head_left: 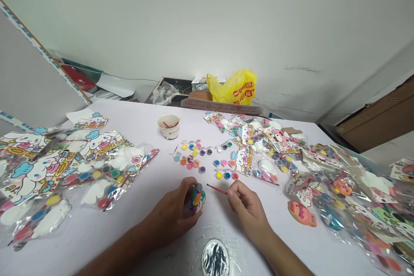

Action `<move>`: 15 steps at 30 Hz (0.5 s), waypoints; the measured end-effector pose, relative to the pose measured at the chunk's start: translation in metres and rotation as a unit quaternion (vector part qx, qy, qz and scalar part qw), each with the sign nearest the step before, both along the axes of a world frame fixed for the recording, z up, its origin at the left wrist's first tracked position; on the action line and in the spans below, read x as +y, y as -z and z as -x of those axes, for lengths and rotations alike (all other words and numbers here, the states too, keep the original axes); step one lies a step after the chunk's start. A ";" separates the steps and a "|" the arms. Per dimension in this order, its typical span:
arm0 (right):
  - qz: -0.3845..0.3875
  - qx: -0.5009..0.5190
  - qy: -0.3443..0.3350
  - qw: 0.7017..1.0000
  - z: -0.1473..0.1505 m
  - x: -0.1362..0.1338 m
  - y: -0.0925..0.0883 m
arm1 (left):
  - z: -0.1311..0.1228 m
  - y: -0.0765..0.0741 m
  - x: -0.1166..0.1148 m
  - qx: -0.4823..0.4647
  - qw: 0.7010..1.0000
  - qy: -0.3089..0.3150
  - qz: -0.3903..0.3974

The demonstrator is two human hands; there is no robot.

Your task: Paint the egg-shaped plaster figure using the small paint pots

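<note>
My left hand (pixel 177 211) grips a small painted figurine (pixel 198 198) with green, orange, blue and white on it, tilted upright just above the table. Its shape is partly covered by my fingers. My right hand (pixel 247 207) pinches a thin red paintbrush (pixel 217 188), whose dark tip points left at the figurine without touching it. Beyond both hands sit small open paint pots, among them a yellow pot (pixel 219 175), a red pot (pixel 235 176) and an orange pot (pixel 183 161). Below the hands lies a round silvery disc (pixel 215 258) on clear plastic.
A paper cup (pixel 168 127) with brushes inside stands behind the paints. Bagged painting kits crowd the left (pixel 42 168) and right (pixel 336 189) of the white table. A painted pink-orange piece (pixel 302 214) lies at right. Behind the table is a yellow plastic bag (pixel 233 88).
</note>
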State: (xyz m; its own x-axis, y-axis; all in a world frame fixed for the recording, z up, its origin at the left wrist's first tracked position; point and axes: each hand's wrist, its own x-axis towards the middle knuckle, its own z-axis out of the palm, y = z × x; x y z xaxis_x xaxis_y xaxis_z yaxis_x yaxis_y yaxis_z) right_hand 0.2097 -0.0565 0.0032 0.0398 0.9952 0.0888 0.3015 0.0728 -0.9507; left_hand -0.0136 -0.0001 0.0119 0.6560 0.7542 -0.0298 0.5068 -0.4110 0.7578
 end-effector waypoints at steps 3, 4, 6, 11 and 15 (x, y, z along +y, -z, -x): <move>-0.006 -0.008 -0.030 0.999 0.003 -0.002 -0.002 | 0.000 0.000 -0.001 -0.018 0.999 -0.004 -0.030; -0.006 -0.009 -0.038 0.999 0.004 -0.003 -0.003 | 0.000 0.001 -0.002 -0.031 0.998 -0.007 -0.047; -0.005 -0.004 -0.045 0.999 0.006 -0.004 -0.004 | -0.001 0.002 -0.003 -0.055 0.996 -0.008 -0.066; 0.002 0.008 -0.053 0.999 0.009 -0.006 -0.009 | -0.001 0.005 -0.004 -0.069 0.995 -0.001 -0.065; 0.013 -0.011 -0.077 0.997 0.012 -0.008 -0.012 | -0.001 0.006 -0.004 -0.067 0.994 0.000 -0.085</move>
State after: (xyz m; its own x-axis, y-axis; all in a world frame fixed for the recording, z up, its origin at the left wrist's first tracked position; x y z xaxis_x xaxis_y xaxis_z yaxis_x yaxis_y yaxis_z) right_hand 0.1977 -0.0648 0.0156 -0.1144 0.9915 0.0615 0.3100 0.0944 -0.9460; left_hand -0.0123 -0.0040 0.0058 0.6457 0.7405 0.1866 0.4051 -0.5393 0.7382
